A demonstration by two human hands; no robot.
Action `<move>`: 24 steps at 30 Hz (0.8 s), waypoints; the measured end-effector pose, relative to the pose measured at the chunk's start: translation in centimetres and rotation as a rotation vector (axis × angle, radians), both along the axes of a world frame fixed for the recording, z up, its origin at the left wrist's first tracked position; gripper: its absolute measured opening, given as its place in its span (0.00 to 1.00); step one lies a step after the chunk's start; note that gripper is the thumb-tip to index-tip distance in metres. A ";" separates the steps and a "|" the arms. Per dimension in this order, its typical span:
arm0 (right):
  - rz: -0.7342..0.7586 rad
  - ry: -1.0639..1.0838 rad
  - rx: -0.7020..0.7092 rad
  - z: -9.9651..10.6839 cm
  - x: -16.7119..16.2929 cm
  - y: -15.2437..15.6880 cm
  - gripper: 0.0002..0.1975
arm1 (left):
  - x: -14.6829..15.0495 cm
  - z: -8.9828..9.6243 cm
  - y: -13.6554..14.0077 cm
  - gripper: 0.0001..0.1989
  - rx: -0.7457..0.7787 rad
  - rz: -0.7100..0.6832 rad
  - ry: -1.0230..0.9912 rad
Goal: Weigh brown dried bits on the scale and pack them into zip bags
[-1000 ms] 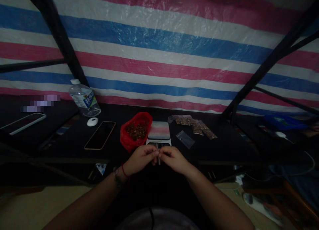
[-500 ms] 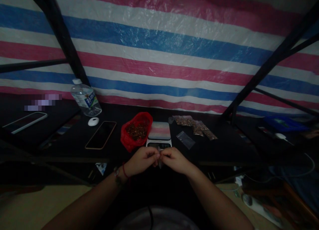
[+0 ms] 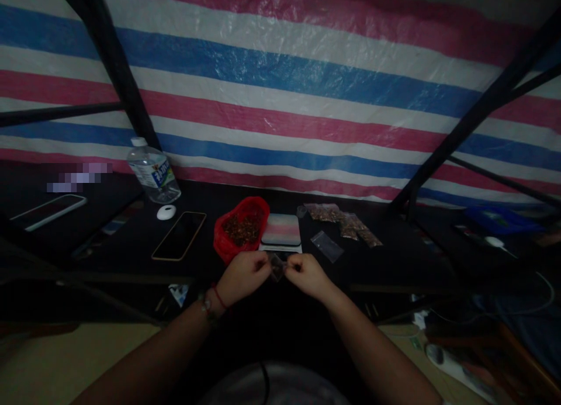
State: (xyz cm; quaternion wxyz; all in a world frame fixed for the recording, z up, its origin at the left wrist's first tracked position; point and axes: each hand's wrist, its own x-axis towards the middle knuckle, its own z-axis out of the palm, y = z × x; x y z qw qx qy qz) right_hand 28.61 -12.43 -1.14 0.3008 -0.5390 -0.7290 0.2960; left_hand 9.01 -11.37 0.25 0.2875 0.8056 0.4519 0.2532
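A small clear plastic bag (image 3: 277, 267) with something dark in it is stretched between my hands at the table's front edge. My left hand (image 3: 249, 272) pinches its left side, and my right hand (image 3: 307, 275) pinches the other. Just beyond them lies a white digital scale (image 3: 281, 229), its display partly covered by my fingers. Left of the scale stands a red plastic bag (image 3: 221, 241) holding loose brown bits (image 3: 242, 228). On the right are several filled small bags (image 3: 324, 212) and one flat clear bag (image 3: 326, 246).
A phone (image 3: 179, 235), a white round case (image 3: 166, 212) and a plastic bottle (image 3: 154, 172) lie or stand on the left of the black table (image 3: 385, 270). Dark metal posts (image 3: 456, 136) frame a striped sheet behind. Farther right is a blue tray (image 3: 499, 219).
My hands have moved slightly apart and a little up. The small bag, edge-on between my fingers before, is now spread flat between them.
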 end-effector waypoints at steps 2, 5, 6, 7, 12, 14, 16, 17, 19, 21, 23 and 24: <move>0.013 0.225 0.028 -0.6 0.2 0.5 0.09 | -0.4 0.6 0.2 0.11 0.075 -0.036 -0.065; -0.053 0.537 -0.010 -1.2 0.4 1.2 0.11 | -1.0 1.5 0.5 0.10 0.151 -0.090 -0.161; -0.055 0.631 -0.065 -1.3 0.4 1.4 0.17 | -1.2 1.8 0.6 0.10 0.157 -0.097 -0.178; -0.038 0.722 -0.140 -1.4 0.4 1.5 0.21 | -1.5 2.0 0.7 0.10 0.159 -0.099 -0.188; 0.191 0.987 -0.593 -1.2 -0.6 1.5 0.29 | -2.9 2.8 1.2 0.10 0.169 -0.120 -0.238; 0.243 1.004 -0.666 -1.2 -1.1 1.5 0.28 | -3.6 3.0 1.4 0.10 0.151 -0.115 -0.271; 0.233 1.006 -0.665 -1.3 -1.7 1.8 0.25 | -4.1 3.0 1.8 0.10 0.107 -0.085 -0.313; 0.213 1.000 -0.652 -1.4 -1.9 1.9 0.22 | -4.3 2.8 2.0 0.10 0.085 -0.062 -0.333; 0.164 0.984 -0.616 -1.3 -2.5 2.6 0.17 | -4.7 2.2 2.7 0.11 0.079 0.011 -0.366; 0.126 0.973 -0.575 -0.9 -2.9 3.6 0.15 | -5.1 1.5 3.4 0.11 0.154 0.160 -0.386; 0.078 0.956 -0.504 -0.5 -3.2 5.1 0.16 | -5.6 0.8 4.2 0.11 0.272 0.339 -0.352; 0.045 0.935 -0.450 -0.2 -3.4 5.9 0.16 | -5.9 0.5 4.6 0.12 0.317 0.402 -0.306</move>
